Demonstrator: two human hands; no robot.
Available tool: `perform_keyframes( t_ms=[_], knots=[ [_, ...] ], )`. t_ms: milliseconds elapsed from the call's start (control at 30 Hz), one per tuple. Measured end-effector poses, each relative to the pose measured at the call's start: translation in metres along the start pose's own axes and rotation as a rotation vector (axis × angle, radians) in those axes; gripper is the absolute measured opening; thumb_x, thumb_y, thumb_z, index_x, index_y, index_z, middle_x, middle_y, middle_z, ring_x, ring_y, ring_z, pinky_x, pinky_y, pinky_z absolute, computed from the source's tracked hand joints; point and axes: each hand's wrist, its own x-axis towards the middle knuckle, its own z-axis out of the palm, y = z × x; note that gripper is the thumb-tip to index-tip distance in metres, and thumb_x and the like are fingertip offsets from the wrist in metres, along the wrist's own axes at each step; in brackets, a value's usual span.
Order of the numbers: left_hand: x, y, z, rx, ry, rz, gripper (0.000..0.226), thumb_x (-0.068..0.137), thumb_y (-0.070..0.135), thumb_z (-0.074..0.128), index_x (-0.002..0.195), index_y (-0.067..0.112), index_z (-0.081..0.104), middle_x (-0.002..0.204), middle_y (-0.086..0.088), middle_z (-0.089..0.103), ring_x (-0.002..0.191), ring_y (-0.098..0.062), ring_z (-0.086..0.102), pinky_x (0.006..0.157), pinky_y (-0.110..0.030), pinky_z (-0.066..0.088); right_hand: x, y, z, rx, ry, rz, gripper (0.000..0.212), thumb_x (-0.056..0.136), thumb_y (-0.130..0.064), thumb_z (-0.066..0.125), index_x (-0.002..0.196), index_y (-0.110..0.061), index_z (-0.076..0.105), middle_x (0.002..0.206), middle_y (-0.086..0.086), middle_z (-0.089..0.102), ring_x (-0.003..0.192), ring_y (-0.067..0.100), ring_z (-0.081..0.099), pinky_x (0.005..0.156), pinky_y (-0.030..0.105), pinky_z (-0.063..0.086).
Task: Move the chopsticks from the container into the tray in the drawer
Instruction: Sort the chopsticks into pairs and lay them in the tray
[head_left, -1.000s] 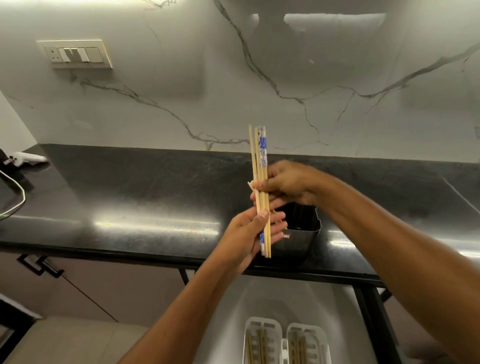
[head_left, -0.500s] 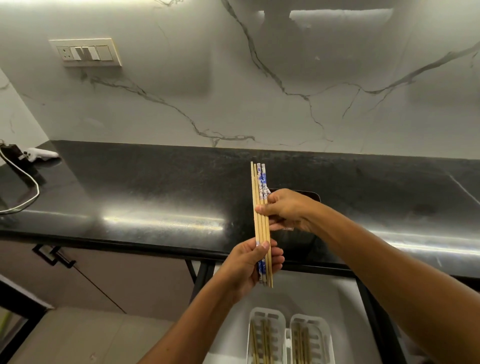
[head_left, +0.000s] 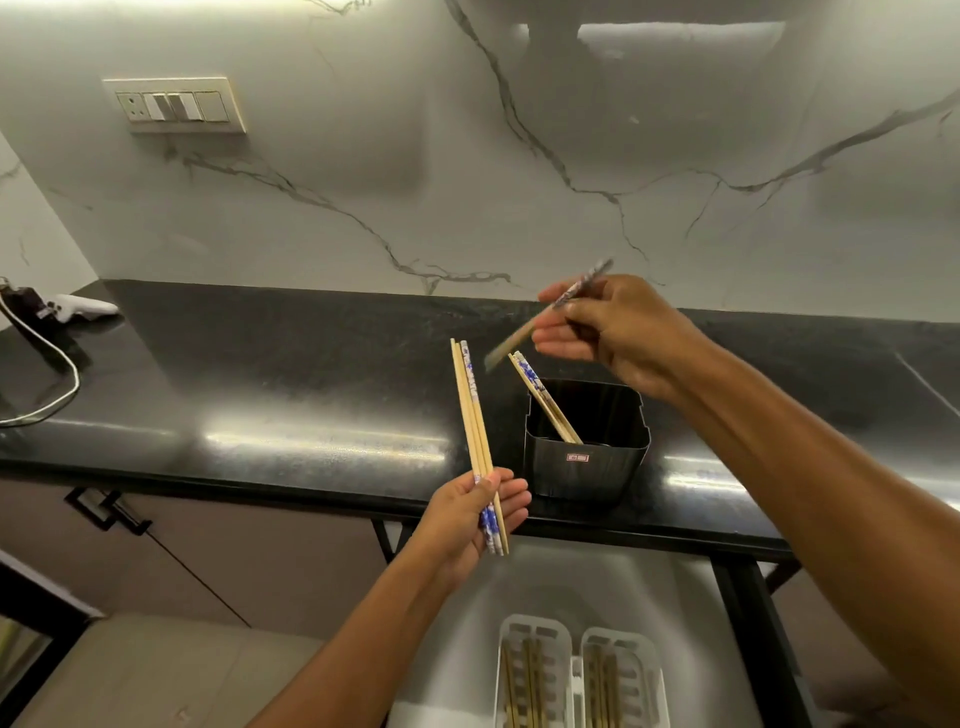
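Nearest, at the bottom, the white tray (head_left: 540, 629) sits in the open drawer (head_left: 467, 613), with chopsticks already lying in its two long compartments. Just above it the left hand (head_left: 470, 522) grips a bundle of chopsticks (head_left: 474, 415) by the lower ends, thumb curled over them, so they stand nearly upright in front of the black surface (head_left: 260, 374). To its right, close to the front edge of that surface, stands the black container (head_left: 587, 457), with a pair of blue-patterned chopsticks (head_left: 540, 397) leaning out of it to the left. Higher and farther back, the right hand (head_left: 608, 327) pinches a single chopstick (head_left: 550, 312) between thumb and fingers; it is tilted and blurred. A white cable (head_left: 52, 395) trails at the far left, and a switch plate (head_left: 174, 105) is set in the marble wall (head_left: 519, 156) behind.
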Motion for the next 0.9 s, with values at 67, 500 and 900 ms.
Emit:
perform_keyframes(
  t_ms=[67, 500, 900],
  knots=[
    [0.002, 0.006, 0.001, -0.014, 0.001, 0.005, 0.024, 0.099, 0.016, 0.046, 0.111, 0.001, 0.06, 0.098, -0.015, 0.075, 0.095, -0.026, 0.072, 0.074, -0.032, 0.061, -0.003, -0.004, 0.0, 0.076, -0.022, -0.01, 0.025, 0.098, -0.006, 0.038, 0.102, -0.005, 0.063, 0.078, 0.011, 0.071, 0.071, 0.019, 0.072, 0.063, 0.024, 0.058],
    [0.001, 0.017, 0.011, -0.017, -0.124, 0.06, 0.025, 0.099, 0.018, 0.045, 0.114, 0.003, 0.06, 0.1, -0.016, 0.074, 0.092, -0.027, 0.073, 0.075, -0.036, 0.061, -0.026, 0.088, 0.029, -0.58, 0.03, 0.01, 0.028, 0.09, -0.009, 0.061, 0.11, -0.018, 0.043, 0.084, 0.006, 0.069, 0.078, 0.017, 0.069, 0.072, 0.028, 0.058],
    [0.001, 0.007, 0.01, 0.137, -0.174, 0.105, 0.026, 0.093, 0.02, 0.056, 0.116, 0.009, 0.062, 0.101, -0.018, 0.073, 0.096, -0.031, 0.071, 0.076, -0.036, 0.059, -0.026, 0.102, 0.032, -0.714, 0.084, 0.055, 0.008, 0.086, -0.016, 0.067, 0.088, -0.008, 0.069, 0.081, 0.003, 0.069, 0.064, 0.007, 0.067, 0.066, 0.021, 0.057]
  ],
)
